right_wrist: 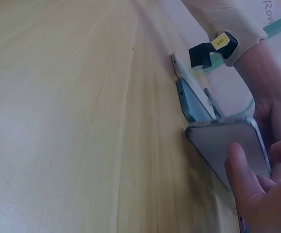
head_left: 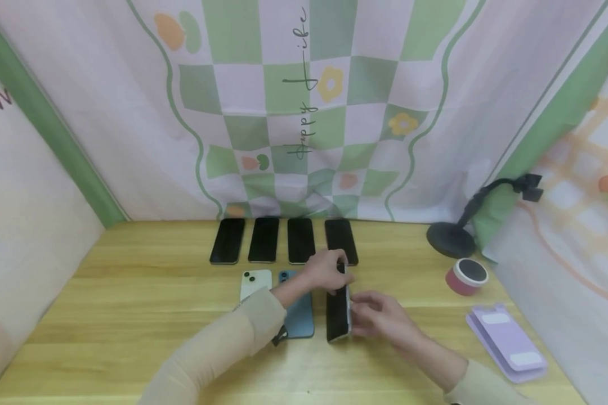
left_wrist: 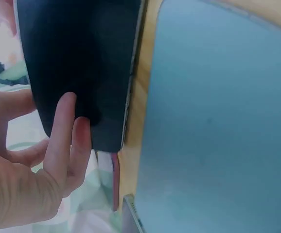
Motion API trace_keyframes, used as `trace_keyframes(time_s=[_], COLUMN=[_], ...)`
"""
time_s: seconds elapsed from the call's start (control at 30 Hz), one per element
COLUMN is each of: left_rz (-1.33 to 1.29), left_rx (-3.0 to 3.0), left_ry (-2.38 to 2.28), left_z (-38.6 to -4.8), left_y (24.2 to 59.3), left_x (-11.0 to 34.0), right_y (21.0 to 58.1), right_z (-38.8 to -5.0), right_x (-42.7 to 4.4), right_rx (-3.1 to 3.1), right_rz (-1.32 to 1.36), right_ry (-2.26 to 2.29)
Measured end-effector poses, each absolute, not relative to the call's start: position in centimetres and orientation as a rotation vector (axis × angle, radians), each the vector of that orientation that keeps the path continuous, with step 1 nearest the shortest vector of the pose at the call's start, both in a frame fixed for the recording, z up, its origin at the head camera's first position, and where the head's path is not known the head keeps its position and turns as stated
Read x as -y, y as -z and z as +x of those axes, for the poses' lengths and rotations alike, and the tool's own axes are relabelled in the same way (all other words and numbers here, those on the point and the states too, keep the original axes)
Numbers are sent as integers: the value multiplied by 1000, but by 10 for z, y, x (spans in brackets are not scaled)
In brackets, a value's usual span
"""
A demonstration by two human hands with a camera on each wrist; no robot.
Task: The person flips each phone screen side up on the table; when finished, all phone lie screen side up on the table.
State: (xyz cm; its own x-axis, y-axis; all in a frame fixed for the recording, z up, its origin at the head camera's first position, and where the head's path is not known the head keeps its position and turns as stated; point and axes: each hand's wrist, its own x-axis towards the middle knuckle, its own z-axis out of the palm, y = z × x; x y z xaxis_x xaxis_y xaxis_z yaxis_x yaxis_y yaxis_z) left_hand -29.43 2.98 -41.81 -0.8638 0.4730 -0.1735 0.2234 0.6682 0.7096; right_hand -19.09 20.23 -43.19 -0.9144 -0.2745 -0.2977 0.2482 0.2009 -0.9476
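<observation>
From where I stand, a person has a phone point(head_left: 338, 315) tipped up over the wooden table point(head_left: 132, 287), its black screen leaning toward nine o'clock and its silvery edge toward three. The left hand point(head_left: 326, 271) grips its twelve o'clock end, two fingers lying on the screen. The right hand point(head_left: 387, 320) comes in from about four o'clock, fingers loosely spread, one resting on the pale back. I cannot tell whether the phone's lower edge meets the tabletop.

Taking that phone as the dial's centre, a blue phone point(head_left: 300, 315) lies back upward just beside it at nine o'clock, partly under the left forearm. Past it, nearer ten, is a white phone point(head_left: 255, 280), its camera showing. Four dark phones point(head_left: 263, 240) form a row from ten to twelve, at the foot of a checked curtain point(head_left: 299, 84). Well apart, a black stand point(head_left: 452, 239) is at two o'clock, a pink jar point(head_left: 463, 282) just short of three, and a lilac holder point(head_left: 509, 343) just past three
</observation>
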Motion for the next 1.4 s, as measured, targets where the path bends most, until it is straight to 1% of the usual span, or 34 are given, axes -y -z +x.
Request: trace_keyframes(time_s=[0.23,0.37,0.67,0.83,1.07,1.4], left_rz=[540,587,788,898,929,1012], left_rx=[-2528,-2560,-2718,-2783,-2736,-2634], left_ry=[-1084,-1035,-840,-616,-340,-214], left_z=[-292,-293,-284,-276,-275,-279], left_y=[424,426,431,431,435,441], left_x=[-33,-34,-32,-29,-19,-3], right_y=[435,437,445,450,453,458], right_z=[-190,-190,-188,-189,-191,-194], right_x=[-201,-202,-209,-213,-214,-209], right_rx=[-2147,-2191,-2230,-2228,-2220,-2271], right_rz=[104,144,170,179,180,223], right_ry=[1755,1756,1711,1698,1688,1643])
